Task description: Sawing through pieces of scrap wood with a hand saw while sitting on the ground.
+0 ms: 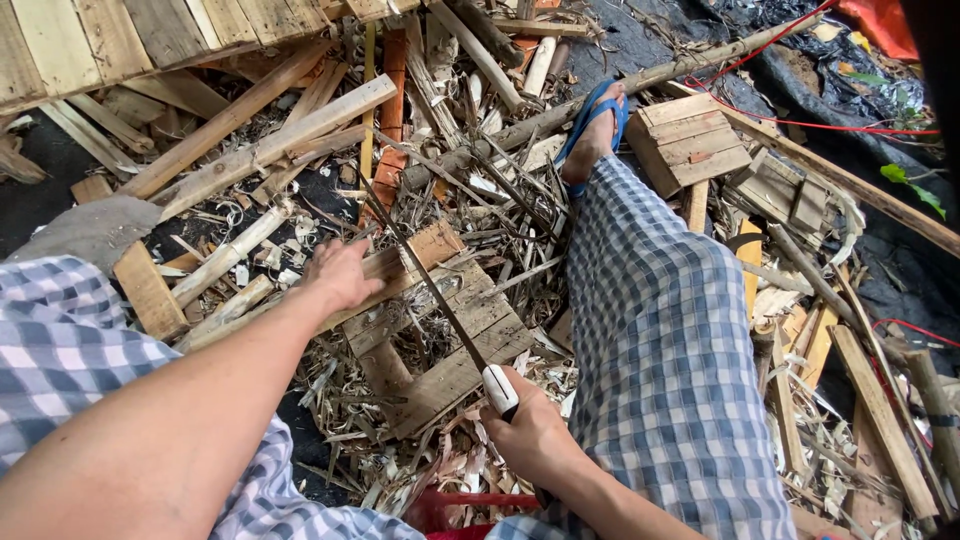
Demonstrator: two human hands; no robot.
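My left hand [340, 275] presses down on a narrow wooden slat [405, 262] that lies across a low wooden block of planks [450, 345]. My right hand [530, 435] grips the white-and-black handle of a hand saw [430, 285], whose thin blade runs up and left across the slat beside my left fingers. My right leg in checked trousers [650, 340] stretches forward, its foot in a blue flip-flop [592, 125] resting on a long pole. My left knee in the same checked cloth [60, 320] fills the lower left.
Wood scraps, shavings and split sticks cover the ground all around. A small slatted pallet block [690, 138] lies right of my foot. A plank panel [120, 35] sits at top left, red cord [800, 125] and black sheeting at top right.
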